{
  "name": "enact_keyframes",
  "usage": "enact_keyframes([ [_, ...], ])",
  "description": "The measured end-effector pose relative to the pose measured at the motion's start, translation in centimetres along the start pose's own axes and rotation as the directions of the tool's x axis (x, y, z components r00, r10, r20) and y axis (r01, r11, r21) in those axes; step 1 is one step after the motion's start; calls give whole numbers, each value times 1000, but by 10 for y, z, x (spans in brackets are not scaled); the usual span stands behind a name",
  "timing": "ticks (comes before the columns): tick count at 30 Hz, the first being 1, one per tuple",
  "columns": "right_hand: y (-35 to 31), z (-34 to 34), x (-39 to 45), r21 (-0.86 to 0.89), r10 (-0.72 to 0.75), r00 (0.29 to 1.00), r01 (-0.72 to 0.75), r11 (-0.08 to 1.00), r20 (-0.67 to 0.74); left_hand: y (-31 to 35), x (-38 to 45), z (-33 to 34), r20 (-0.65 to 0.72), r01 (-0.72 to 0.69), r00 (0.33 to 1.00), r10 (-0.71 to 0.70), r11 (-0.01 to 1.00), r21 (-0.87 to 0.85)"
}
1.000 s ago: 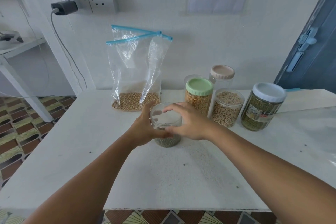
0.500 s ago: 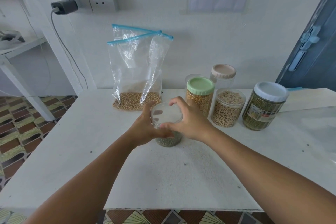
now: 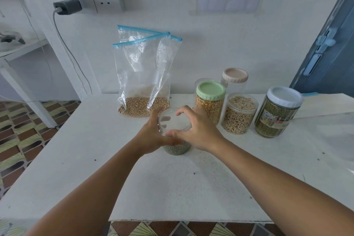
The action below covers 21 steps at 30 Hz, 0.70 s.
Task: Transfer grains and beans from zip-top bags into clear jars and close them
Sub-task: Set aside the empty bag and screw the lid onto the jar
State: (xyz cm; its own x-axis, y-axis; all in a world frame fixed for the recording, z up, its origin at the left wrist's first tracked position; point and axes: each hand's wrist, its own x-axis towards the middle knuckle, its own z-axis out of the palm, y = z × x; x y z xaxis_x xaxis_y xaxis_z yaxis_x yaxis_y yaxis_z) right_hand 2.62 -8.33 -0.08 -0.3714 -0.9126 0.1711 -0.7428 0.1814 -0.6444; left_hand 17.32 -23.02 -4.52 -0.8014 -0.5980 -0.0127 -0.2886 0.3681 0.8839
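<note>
A small clear jar (image 3: 177, 149) with green beans in its bottom stands on the white table (image 3: 172, 188). My left hand (image 3: 153, 134) grips its side. A clear lid (image 3: 175, 120) sits on the jar's mouth, and my right hand (image 3: 197, 130) grips that lid round its rim with curled fingers. Behind the jar, two zip-top bags (image 3: 142, 74) with blue seals lean on the wall, with tan beans in the bottom.
Right of my hands stand a green-lidded jar of yellow grains (image 3: 210, 101), an open jar of pale beans (image 3: 239, 115), a white-lidded jar of green beans (image 3: 277, 113) and an empty beige-lidded jar (image 3: 235, 78). A blue door (image 3: 329, 48) is far right; a charger cable (image 3: 72, 55) hangs left.
My right hand has turned on the clear lid, its fingers shifting round the rim. My left hand and the jar stay in place.
</note>
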Motion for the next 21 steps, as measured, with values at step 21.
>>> enact_keyframes([
  [21,17,-3,-9,103,9,998,-16,995,67,8,-4,-1,4,-11,1000,11,999,50],
])
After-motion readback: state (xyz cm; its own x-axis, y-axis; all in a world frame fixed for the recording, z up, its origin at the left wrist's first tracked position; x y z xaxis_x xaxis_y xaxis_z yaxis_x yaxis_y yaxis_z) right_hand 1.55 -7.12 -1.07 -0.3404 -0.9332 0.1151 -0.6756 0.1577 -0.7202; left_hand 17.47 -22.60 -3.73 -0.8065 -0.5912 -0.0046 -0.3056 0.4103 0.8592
